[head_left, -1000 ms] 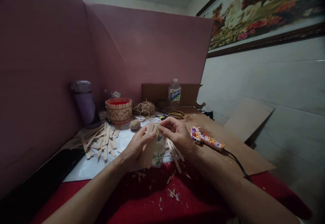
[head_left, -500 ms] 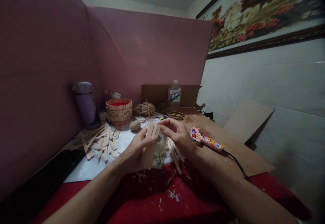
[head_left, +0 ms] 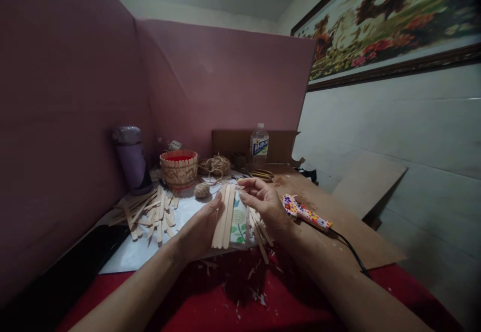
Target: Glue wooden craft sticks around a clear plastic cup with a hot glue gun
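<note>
A clear container with a green flower print (head_left: pixel 239 221) is held up in front of me, with several flat wooden sticks (head_left: pixel 224 219) standing side by side on its left part. My left hand (head_left: pixel 199 226) grips it from the left, thumb along the sticks. At its upper right, the thumb and forefinger of my right hand (head_left: pixel 265 204) come close together by the rim; a small pale bit seems to lie between them, too small to make out. More loose sticks (head_left: pixel 260 231) lie behind the container, left of my right wrist.
Loose sticks (head_left: pixel 160 214) are piled on white paper at left, near a purple bottle (head_left: pixel 131 164). Behind stand a stick-covered basket (head_left: pixel 179 170), twine balls (head_left: pixel 202 190) and a water bottle (head_left: pixel 259 144). A flowered glue gun (head_left: pixel 306 211) with a black cord lies on cardboard at right.
The container and sticks have turned so that more of the flower print shows. My right fingers have drawn slightly away from the sticks' top. The view has shifted a little.
</note>
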`<action>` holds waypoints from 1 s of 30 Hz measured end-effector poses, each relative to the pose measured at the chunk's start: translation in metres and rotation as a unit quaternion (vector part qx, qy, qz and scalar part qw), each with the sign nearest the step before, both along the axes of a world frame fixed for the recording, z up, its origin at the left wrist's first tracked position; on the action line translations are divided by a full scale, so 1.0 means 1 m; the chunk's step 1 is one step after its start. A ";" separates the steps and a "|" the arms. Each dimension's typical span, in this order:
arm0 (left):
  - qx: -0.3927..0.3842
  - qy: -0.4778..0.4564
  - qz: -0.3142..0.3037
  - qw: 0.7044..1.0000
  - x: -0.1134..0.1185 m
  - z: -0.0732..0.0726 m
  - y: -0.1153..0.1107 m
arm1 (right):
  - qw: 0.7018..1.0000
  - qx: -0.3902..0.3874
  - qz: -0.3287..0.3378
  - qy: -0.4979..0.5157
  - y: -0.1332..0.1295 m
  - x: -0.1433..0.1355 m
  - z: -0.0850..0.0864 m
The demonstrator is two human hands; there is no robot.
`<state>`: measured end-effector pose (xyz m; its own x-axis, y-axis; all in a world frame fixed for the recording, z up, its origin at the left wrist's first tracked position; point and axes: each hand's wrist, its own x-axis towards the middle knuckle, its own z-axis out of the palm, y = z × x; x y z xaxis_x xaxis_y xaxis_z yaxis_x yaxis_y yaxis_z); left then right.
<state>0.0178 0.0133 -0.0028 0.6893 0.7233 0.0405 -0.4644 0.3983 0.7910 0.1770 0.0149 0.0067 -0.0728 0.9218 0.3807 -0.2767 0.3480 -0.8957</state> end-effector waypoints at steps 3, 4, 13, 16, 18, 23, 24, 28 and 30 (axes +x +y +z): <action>0.041 -0.019 0.014 0.999 0.001 -0.005 0.001 | 1.000 -0.007 -0.009 0.011 0.001 0.000 -0.001; 0.059 -0.018 0.022 0.998 0.002 -0.007 0.001 | 1.000 -0.010 -0.007 0.015 0.002 0.000 -0.001; 0.073 0.008 0.052 0.996 0.000 -0.006 0.001 | 1.000 -0.006 -0.021 0.002 0.001 0.001 0.002; 0.087 0.018 0.062 0.994 0.002 -0.008 0.002 | 1.000 0.001 -0.012 0.000 0.000 0.002 0.002; 0.096 0.018 0.068 0.993 0.003 -0.009 0.002 | 1.000 0.002 0.001 0.000 -0.001 0.001 0.002; 0.099 0.012 0.054 0.994 0.003 -0.008 0.002 | 1.000 -0.011 0.014 0.017 -0.001 0.002 0.000; 0.098 0.010 0.052 0.994 0.002 -0.007 0.002 | 1.000 -0.014 0.014 0.023 -0.001 0.002 0.000; 0.083 0.012 0.062 0.995 0.002 -0.006 0.002 | 0.998 -0.027 0.024 0.045 0.000 0.003 0.000; 0.078 0.015 0.065 0.995 0.001 -0.006 0.002 | 0.998 -0.025 0.026 0.054 0.000 0.004 0.000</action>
<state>0.0193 0.0150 -0.0085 0.5938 0.7925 0.1393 -0.4783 0.2084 0.8531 0.1808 0.0150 0.0063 -0.0815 0.9361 0.3422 -0.3885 0.2863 -0.8758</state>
